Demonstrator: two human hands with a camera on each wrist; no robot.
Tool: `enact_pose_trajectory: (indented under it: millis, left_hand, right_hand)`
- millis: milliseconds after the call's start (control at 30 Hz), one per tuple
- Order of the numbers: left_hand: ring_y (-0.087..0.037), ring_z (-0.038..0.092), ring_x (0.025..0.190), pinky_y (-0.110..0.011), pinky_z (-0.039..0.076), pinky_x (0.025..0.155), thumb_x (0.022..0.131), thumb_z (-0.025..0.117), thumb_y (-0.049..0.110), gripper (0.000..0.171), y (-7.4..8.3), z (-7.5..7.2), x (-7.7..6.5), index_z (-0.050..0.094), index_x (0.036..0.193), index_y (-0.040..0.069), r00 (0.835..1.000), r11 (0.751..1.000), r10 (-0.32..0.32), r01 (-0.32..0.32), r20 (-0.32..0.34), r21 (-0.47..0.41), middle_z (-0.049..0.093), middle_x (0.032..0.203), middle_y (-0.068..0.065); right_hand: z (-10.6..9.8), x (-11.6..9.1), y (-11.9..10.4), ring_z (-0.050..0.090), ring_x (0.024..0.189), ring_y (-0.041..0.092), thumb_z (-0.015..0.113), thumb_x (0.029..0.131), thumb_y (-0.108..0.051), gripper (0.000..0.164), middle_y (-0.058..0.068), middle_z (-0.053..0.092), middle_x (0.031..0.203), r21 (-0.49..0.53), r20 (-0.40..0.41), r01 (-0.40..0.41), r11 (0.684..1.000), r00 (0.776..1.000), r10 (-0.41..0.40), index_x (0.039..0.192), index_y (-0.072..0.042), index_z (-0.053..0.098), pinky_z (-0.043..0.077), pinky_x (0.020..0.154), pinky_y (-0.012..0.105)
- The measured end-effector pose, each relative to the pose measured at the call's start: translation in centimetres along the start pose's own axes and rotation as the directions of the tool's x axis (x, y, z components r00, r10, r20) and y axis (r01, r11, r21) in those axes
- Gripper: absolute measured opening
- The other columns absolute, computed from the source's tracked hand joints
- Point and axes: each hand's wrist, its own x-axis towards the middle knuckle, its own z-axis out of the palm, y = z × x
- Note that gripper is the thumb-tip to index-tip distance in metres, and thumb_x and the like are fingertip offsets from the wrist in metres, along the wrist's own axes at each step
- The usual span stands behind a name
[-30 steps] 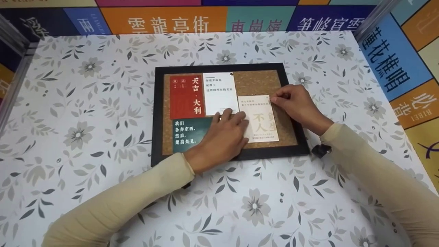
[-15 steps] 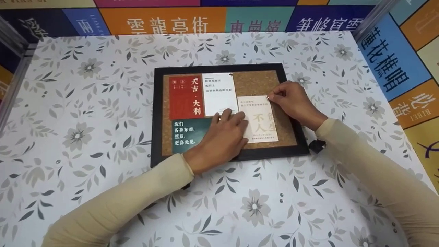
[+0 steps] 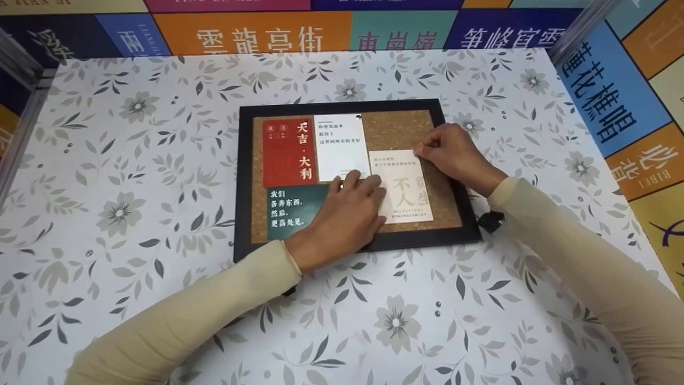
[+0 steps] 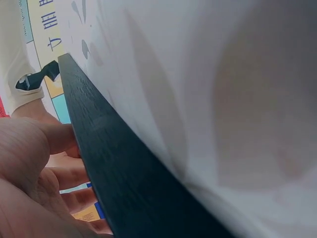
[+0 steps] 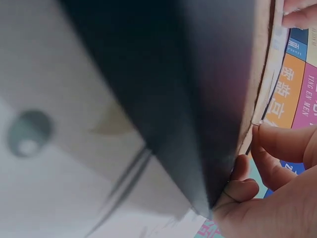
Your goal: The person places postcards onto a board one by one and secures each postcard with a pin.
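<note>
A cork board (image 3: 398, 131) in a black frame (image 3: 342, 105) lies on the table. On its right half is a cream card (image 3: 410, 187). My left hand (image 3: 342, 219) rests with spread fingers on the left part of this card and the neighbouring cards. At the card's upper right corner, my right hand (image 3: 454, 152) pinches a thumbtack between thumb and forefinger. The right wrist view shows the thin tack (image 5: 256, 124) against the board's face; its head is hidden by the fingertips. In the left wrist view the frame's side hides the left fingertips.
A red card (image 3: 286, 155), a white card (image 3: 342, 147) and a green card (image 3: 291, 203) lie on the board, the green one partly under my left hand. A floral cloth (image 3: 133, 176) covers the table. Colourful panels (image 3: 256, 32) stand behind and at the sides.
My right hand has moved slightly left and up, bringing its pinched fingertips onto the cream card's upper right corner. The left hand has stayed in place.
</note>
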Motion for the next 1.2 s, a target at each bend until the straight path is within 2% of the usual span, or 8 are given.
enact_pose_trajectory:
  millis: [100,233,467,667,867,1000,1200]
  left_hand:
    - [-0.035,0.05,0.134,-0.063,0.043,0.117,0.108,0.071,0.03,0.043,-0.1,0.0,0.0,0.069,0.14,0.001,1.0,1.0,0.001,-0.001,-0.002,0.002,0.06,0.145,-0.009]
    - [-0.035,0.05,0.133,-0.063,0.043,0.116,0.108,0.071,0.03,0.043,-0.1,0.0,-0.1,0.069,0.14,0.001,1.0,1.0,0.009,-0.009,0.0,-0.003,0.06,0.144,-0.009]
    - [-0.035,0.049,0.132,-0.063,0.043,0.116,0.108,0.072,0.029,0.041,-0.1,-0.1,-0.2,0.07,0.138,0.001,1.0,1.0,0.008,-0.008,-0.003,-0.017,0.06,0.143,-0.008]
    - [-0.035,0.048,0.133,-0.064,0.042,0.117,0.107,0.072,0.028,0.04,0.0,-0.2,-0.2,0.07,0.136,0.001,1.0,1.0,0.006,-0.006,-0.006,-0.017,0.06,0.142,-0.008]
    - [-0.036,0.048,0.134,-0.065,0.042,0.118,0.107,0.072,0.028,0.04,0.0,-0.1,-0.1,0.07,0.136,0.001,1.0,1.0,0.001,-0.001,-0.004,-0.014,0.06,0.143,-0.008]
    - [-0.036,0.048,0.135,-0.065,0.041,0.119,0.107,0.072,0.029,0.041,0.0,-0.1,0.0,0.07,0.138,0.001,1.0,1.0,-0.003,0.003,0.002,-0.019,0.059,0.145,-0.008]
    - [-0.036,0.05,0.134,-0.065,0.041,0.118,0.107,0.073,0.029,0.041,0.0,0.0,0.0,0.07,0.137,0.001,1.0,1.0,0.0,0.0,0.002,-0.017,0.06,0.144,-0.008]
  right_hand:
    - [-0.1,0.3,-0.3,0.055,0.077,0.013,0.072,0.1,-0.006,0.018,0.003,0.07,0.086,0.001,0.018,-0.031,1.0,0.999,0.031,0.09,0.005,0.082,0.043,0.066,0.022]
    - [-0.3,0.5,-0.5,0.054,0.073,0.012,0.072,0.1,-0.008,0.021,-0.001,0.064,0.08,0.033,0.046,-0.078,0.996,0.996,0.077,0.082,0.001,0.079,0.043,0.06,0.023]
    - [-0.9,0.6,-0.4,0.043,0.063,0.012,0.069,0.103,-0.011,0.042,-0.005,0.049,0.066,0.102,0.11,-0.096,0.99,0.99,0.085,0.062,-0.007,0.062,0.038,0.058,0.026]
    - [-0.8,0.6,-0.4,0.044,0.063,0.011,0.069,0.104,-0.011,0.044,-0.005,0.05,0.069,0.128,0.108,-0.114,0.985,0.989,0.1,0.061,-0.009,0.061,0.038,0.057,0.026]
    - [-0.6,0.7,-0.4,0.041,0.059,0.01,0.069,0.1,-0.009,0.043,-0.008,0.042,0.06,0.098,0.088,-0.104,0.99,0.992,0.096,0.058,-0.011,0.058,0.037,0.054,0.025]
    - [-0.8,0.7,-0.3,0.046,0.06,0.011,0.071,0.1,-0.007,0.037,-0.006,0.05,0.062,0.13,0.091,-0.119,0.984,0.99,0.108,0.064,-0.007,0.065,0.039,0.056,0.026]
    - [-1.1,0.8,-0.2,0.042,0.053,0.009,0.069,0.102,-0.007,0.04,-0.005,0.05,0.057,0.161,0.107,-0.135,0.978,0.987,0.118,0.062,-0.007,0.063,0.036,0.053,0.026]
